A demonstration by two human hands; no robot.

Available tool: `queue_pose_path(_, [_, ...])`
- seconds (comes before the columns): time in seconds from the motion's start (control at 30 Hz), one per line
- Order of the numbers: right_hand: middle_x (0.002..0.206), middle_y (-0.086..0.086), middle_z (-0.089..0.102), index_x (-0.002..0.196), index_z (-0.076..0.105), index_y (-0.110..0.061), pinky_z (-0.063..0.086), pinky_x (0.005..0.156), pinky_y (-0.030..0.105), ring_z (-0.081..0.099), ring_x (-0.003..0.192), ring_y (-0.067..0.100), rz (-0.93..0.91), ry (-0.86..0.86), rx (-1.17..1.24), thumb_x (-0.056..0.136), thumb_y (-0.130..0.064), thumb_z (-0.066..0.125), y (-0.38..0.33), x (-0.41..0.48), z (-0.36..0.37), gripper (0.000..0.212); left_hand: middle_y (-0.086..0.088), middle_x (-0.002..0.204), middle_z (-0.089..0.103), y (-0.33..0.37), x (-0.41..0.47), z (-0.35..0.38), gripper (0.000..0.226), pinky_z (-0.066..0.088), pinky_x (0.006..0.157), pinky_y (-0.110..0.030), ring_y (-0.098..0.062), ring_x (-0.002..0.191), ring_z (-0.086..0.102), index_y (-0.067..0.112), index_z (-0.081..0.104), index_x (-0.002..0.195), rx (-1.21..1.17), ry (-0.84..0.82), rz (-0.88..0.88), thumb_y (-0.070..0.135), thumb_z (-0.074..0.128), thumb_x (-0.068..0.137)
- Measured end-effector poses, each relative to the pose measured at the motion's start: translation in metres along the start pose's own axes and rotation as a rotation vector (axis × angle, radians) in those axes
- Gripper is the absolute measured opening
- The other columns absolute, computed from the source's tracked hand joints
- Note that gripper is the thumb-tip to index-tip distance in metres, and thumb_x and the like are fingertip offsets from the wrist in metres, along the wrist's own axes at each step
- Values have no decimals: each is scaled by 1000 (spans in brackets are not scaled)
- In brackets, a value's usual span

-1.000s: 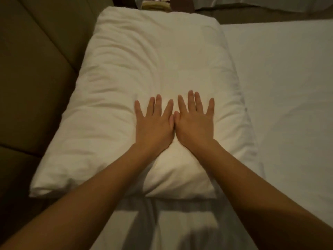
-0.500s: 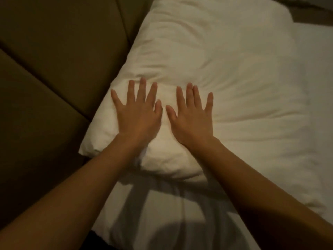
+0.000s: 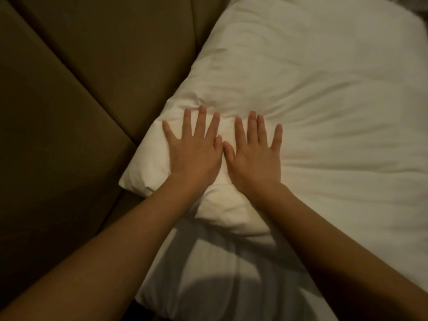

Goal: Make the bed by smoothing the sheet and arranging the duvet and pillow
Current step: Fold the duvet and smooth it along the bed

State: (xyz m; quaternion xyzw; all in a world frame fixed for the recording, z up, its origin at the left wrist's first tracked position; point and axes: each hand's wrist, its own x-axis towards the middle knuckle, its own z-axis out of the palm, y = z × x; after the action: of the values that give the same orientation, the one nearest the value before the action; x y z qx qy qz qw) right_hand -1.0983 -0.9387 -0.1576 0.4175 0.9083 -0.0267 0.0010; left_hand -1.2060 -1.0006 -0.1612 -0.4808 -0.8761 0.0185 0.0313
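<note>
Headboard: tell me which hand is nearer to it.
Left. The left hand presses flat on the pillow close to the headboard; the right hand presses flat beside it, farther from the headboard.

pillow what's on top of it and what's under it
On the pillow the left hand and right hand lie flat, fingers spread. White bedding shows by its near edge; what lies under it is covered.

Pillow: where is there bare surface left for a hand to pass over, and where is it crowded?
Free: the pillow right of the right hand, out to its far corner, and the wrinkled band beyond the fingertips; also the sheet between the forearms. Crowded: the near left corner, where the left hand presses flat by the headboard.
</note>
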Motion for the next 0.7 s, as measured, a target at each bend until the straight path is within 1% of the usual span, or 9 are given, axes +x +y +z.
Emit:
queue_pose_path(0.2, [160, 11, -15, 153, -10, -19, -10, 116, 55, -16, 147, 25, -8, 2, 15, 99, -51, 1, 3, -2, -2, 63, -1, 162, -13, 2, -3, 0, 59, 1, 112, -67, -28, 149, -9, 31, -12, 153, 20, -1, -7, 46, 4, 98])
queue_pose_path(0.33, [160, 12, -15, 152, -11, -19, -10, 116, 55, -16, 147, 25, -14, 6, 35, 100, -50, 1, 4, -3, -3, 62, -1, 163, -11, 2, -3, 2, 58, 4, 112, -68, -28, 149, -7, 31, -10, 153, 27, 13, -8, 46, 11, 101])
queue_pose_path(0.5, [160, 10, -17, 152, -11, -16, -9, 117, 52, -18, 147, 23, -48, 39, 61, 100, -50, 2, 6, 5, -3, 63, -1, 163, -7, 3, -1, -2, 58, 5, 112, -67, -28, 150, -5, 31, -7, 154, 36, 11, -20, 46, 11, 101])
queue_pose_path(0.6, [160, 8, -16, 153, -10, -18, -9, 117, 51, -16, 147, 20, -68, 82, 74, 100, -48, 4, 12, 22, -8, 62, -1, 163, -4, 5, 4, -16, 57, 3, 112, -67, -27, 150, -3, 30, -3, 154, 34, 5, -7, 46, 11, 102])
queue_pose_path(0.7, [161, 7, -15, 153, -10, -21, -9, 117, 51, -16, 148, 20, -83, 122, 78, 99, -47, 2, 19, 42, -18, 61, -1, 163, -5, 9, 22, -33, 56, -1, 114, -65, -25, 150, -3, 30, -8, 154, 3, 11, -26, 42, 10, 102])
